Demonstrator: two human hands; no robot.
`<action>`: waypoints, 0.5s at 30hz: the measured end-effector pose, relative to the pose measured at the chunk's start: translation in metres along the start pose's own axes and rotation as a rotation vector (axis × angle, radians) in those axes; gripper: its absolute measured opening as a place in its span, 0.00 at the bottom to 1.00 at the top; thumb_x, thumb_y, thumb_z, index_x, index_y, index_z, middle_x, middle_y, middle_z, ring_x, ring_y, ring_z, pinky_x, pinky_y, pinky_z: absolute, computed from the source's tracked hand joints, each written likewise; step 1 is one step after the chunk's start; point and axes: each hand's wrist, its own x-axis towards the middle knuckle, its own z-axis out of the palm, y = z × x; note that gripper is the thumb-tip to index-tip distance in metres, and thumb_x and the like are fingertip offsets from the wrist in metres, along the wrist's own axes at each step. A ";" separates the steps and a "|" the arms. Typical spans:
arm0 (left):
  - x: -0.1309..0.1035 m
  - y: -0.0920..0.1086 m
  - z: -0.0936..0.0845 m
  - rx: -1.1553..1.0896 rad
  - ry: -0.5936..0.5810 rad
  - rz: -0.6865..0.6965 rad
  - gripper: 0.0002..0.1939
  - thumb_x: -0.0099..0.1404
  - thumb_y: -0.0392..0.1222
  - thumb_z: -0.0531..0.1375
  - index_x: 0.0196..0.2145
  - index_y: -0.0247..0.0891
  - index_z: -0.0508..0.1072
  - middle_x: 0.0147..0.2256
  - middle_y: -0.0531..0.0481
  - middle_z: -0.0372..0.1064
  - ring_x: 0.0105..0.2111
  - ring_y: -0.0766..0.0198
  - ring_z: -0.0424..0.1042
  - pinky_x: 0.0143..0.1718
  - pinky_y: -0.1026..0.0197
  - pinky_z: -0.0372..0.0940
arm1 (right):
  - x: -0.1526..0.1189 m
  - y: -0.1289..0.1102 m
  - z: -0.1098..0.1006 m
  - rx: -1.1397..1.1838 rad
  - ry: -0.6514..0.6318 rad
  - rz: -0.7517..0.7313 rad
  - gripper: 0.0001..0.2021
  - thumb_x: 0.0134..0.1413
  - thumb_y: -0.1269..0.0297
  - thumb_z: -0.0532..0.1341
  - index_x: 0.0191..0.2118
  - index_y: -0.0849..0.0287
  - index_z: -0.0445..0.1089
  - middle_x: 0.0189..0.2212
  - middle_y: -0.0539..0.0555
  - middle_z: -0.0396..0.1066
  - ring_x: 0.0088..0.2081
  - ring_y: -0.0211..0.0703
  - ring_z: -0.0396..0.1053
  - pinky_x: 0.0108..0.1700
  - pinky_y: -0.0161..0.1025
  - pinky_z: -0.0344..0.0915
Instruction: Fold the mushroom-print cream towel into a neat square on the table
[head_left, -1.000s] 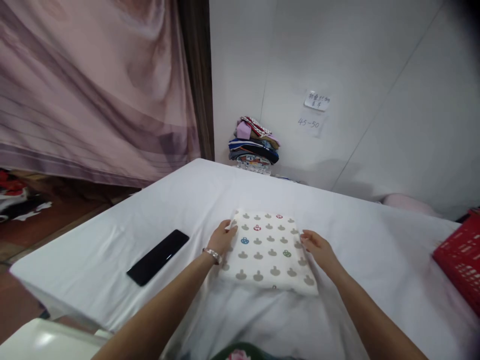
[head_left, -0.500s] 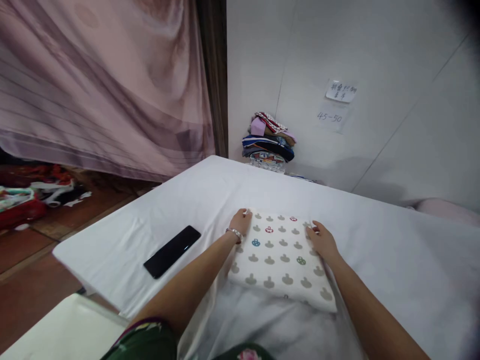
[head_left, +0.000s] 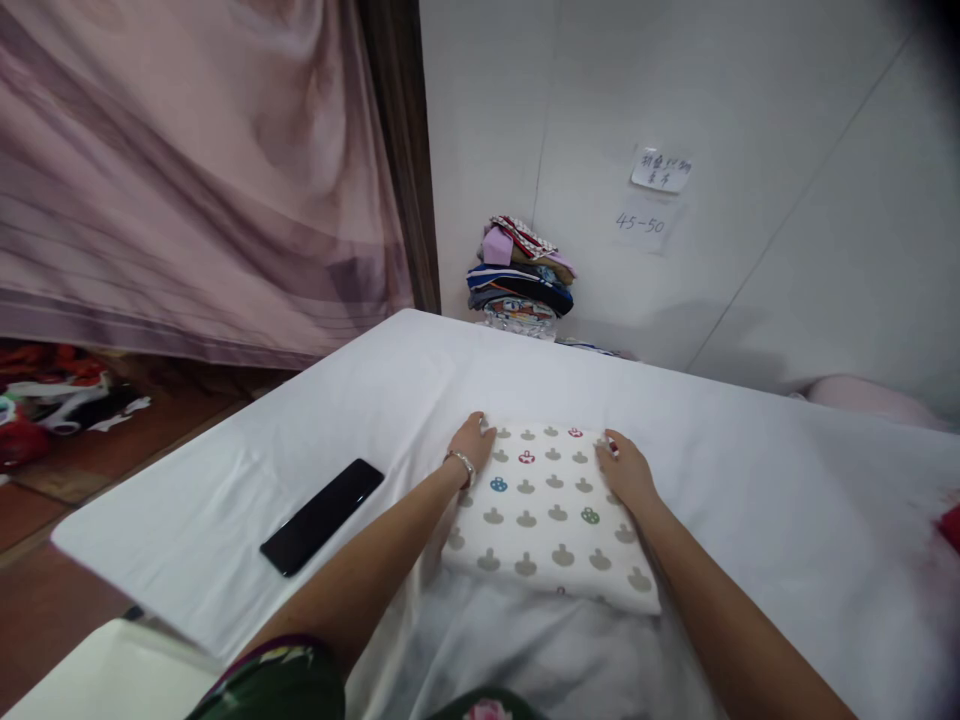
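Note:
A folded white cloth (head_left: 544, 515) printed with grey, red, blue and green mushroom shapes lies flat on the white-covered table (head_left: 360, 400). My left hand (head_left: 472, 445), with a bracelet at the wrist, grips the cloth's far left edge, fingers bent round it. At the far right corner my right hand (head_left: 626, 470) holds the cloth between thumb and fingers. The undersides of the cloth's edges are hidden. A black phone (head_left: 322, 516) lies left of my left forearm.
Beyond the table's far edge stands a pile of folded clothes (head_left: 521, 275) against the wall. Paper notes (head_left: 661, 170) are stuck there. A pink curtain (head_left: 187, 180) hangs at the left. A white surface (head_left: 112, 675) is at the lower left, and something red (head_left: 951, 525) at the right edge.
The view has shifted so that most things appear slightly further left. Both hands remain at the cloth's far corners, with small changes in the fingers. Something red has appeared at the right edge.

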 end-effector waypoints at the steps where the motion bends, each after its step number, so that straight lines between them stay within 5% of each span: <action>1: -0.001 0.001 -0.001 0.012 0.004 0.006 0.24 0.62 0.42 0.55 0.55 0.33 0.60 0.52 0.37 0.64 0.51 0.53 0.64 0.51 0.57 0.56 | -0.002 -0.004 -0.003 -0.035 0.011 -0.036 0.23 0.54 0.59 0.50 0.54 0.62 0.62 0.46 0.61 0.67 0.45 0.49 0.66 0.47 0.44 0.62; 4: -0.005 0.001 -0.002 0.021 0.035 0.055 0.25 0.63 0.43 0.54 0.56 0.33 0.59 0.54 0.38 0.62 0.52 0.55 0.64 0.52 0.58 0.56 | -0.010 -0.019 -0.012 -0.131 0.054 -0.209 0.25 0.57 0.58 0.47 0.58 0.64 0.57 0.58 0.63 0.56 0.59 0.52 0.53 0.56 0.48 0.54; 7: -0.010 -0.002 0.000 0.030 0.037 0.134 0.26 0.62 0.43 0.55 0.56 0.32 0.59 0.55 0.38 0.60 0.54 0.55 0.62 0.54 0.58 0.54 | -0.021 -0.030 -0.010 -0.214 -0.039 -0.348 0.28 0.59 0.53 0.46 0.61 0.62 0.51 0.63 0.59 0.46 0.64 0.51 0.40 0.61 0.52 0.43; 11: -0.012 -0.004 0.002 -0.017 0.010 0.079 0.26 0.60 0.42 0.57 0.55 0.32 0.60 0.54 0.38 0.62 0.53 0.53 0.62 0.53 0.57 0.55 | -0.029 -0.027 0.003 -0.310 -0.242 -0.274 0.31 0.58 0.49 0.43 0.63 0.61 0.47 0.64 0.59 0.45 0.64 0.51 0.39 0.61 0.55 0.40; 15: -0.018 -0.007 -0.004 -0.155 0.001 -0.020 0.26 0.59 0.44 0.59 0.54 0.34 0.61 0.51 0.39 0.65 0.49 0.55 0.66 0.49 0.58 0.59 | -0.028 -0.024 0.004 -0.356 -0.264 -0.251 0.32 0.59 0.48 0.42 0.63 0.61 0.46 0.64 0.58 0.44 0.64 0.51 0.39 0.61 0.56 0.38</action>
